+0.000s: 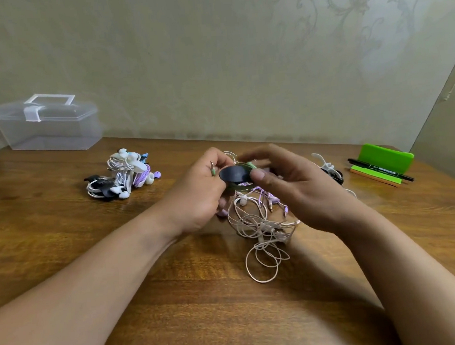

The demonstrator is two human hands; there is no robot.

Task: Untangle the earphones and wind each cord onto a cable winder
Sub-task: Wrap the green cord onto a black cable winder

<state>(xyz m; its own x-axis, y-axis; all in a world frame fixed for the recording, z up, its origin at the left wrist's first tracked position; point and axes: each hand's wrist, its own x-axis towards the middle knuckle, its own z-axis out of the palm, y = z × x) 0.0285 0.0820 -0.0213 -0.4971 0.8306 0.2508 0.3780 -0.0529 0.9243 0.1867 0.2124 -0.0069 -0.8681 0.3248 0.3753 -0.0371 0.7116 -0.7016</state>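
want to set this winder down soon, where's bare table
The wooden table is bare between the left hand and the pile of wound earphones, and along the near edge between the forearms. Crowded: tangled earphones under both hands, spare winders and black marker beside the right hand.

Pale beige wall (160,56) across the back, papered with a faint floral scroll pattern (357,1), clearest at upper right. Plain panel (450,132) of like colour slanting in at the right edge. Below, brown wooden table (202,307) with marked grain and soft sheen, far edge against the wall. Even, soft light, faint shadows on the wood
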